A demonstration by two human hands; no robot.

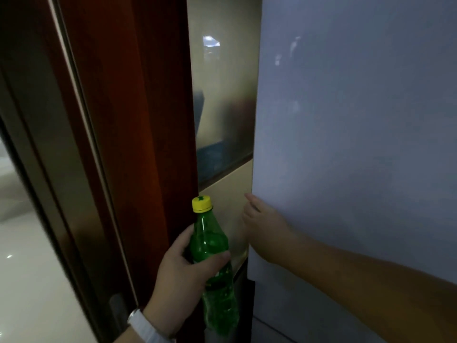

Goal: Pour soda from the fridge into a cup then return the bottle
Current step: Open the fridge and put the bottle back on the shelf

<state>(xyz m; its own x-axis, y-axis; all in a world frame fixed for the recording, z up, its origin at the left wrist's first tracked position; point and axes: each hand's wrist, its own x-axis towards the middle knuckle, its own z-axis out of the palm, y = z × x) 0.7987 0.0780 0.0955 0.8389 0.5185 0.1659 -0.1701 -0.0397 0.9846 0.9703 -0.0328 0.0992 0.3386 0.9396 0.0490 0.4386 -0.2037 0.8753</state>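
- Soda bottle (210, 233): nearest to me of the task's things. It sits just left of the fridge door (358, 144) and low against its left edge, and is green with a yellow cap (202, 204) screwed on.
- My left hand (178, 276) grips the bottle round its upper body, thumb in front and fingers wrapped behind. A white watch (146, 325) shows on that wrist.
- The bottle's long axis runs near upright, cap up, with the base leaning a little toward the door.
- My right hand (264, 229) lies against the door's left edge, above and right of the cap. Its fingers reach over that edge, but I cannot tell whether they hook round it or only rest there.
- The relation that matters is that the bottle lies left of and below the right fingers, near them but not touching. The left hand has the bottle and the right is the one on the door.
- I judge the door has to swing before the bottle can pass.
- Count: one bottle, one cap, two hands, one door. No cup is in view.
- Farther off, left of the door, are a glossy tiled wall (222, 95) and then a dark wooden frame (138, 120).
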